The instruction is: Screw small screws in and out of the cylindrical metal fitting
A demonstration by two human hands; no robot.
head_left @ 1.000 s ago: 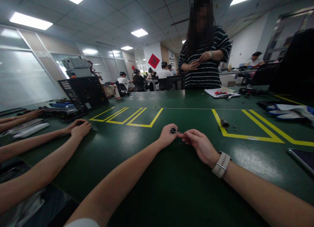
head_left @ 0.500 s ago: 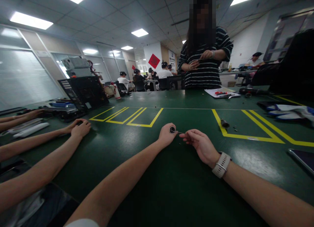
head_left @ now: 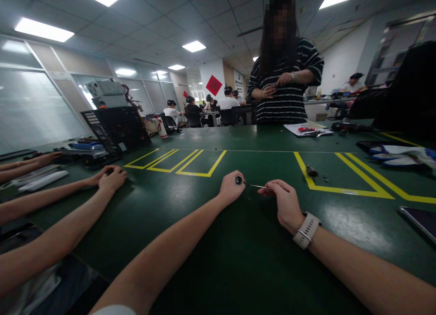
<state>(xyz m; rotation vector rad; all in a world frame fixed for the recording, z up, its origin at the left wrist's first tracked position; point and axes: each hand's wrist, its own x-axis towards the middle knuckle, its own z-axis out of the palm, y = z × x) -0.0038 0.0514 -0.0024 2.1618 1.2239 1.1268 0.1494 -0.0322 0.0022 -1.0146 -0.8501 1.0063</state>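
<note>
My left hand [head_left: 230,187] is closed around a round metal connector [head_left: 239,180], its open end facing me and showing a dark inside. My right hand [head_left: 284,200], wearing a pale watch band, pinches a thin metal rod [head_left: 257,186]. The rod points left, its tip beside the connector; whether it touches is too small to tell. A tiny dark part [head_left: 249,199] lies on the green table just below the rod. To the right, another metal connector [head_left: 311,172] rests by the yellow tape, with several small metal pieces [head_left: 325,177] next to it.
At left, other people's hands [head_left: 111,176] work on the green table [head_left: 190,242]. A black computer case [head_left: 119,128] stands behind them. Across the table stands a person in a striped shirt [head_left: 282,97]. Blue-white gloves [head_left: 402,155] and a dark flat device [head_left: 420,222] lie right.
My right hand has shifted a little right, away from my left hand, so more of the rod shows. The left hand still holds the connector, now turned slightly.
</note>
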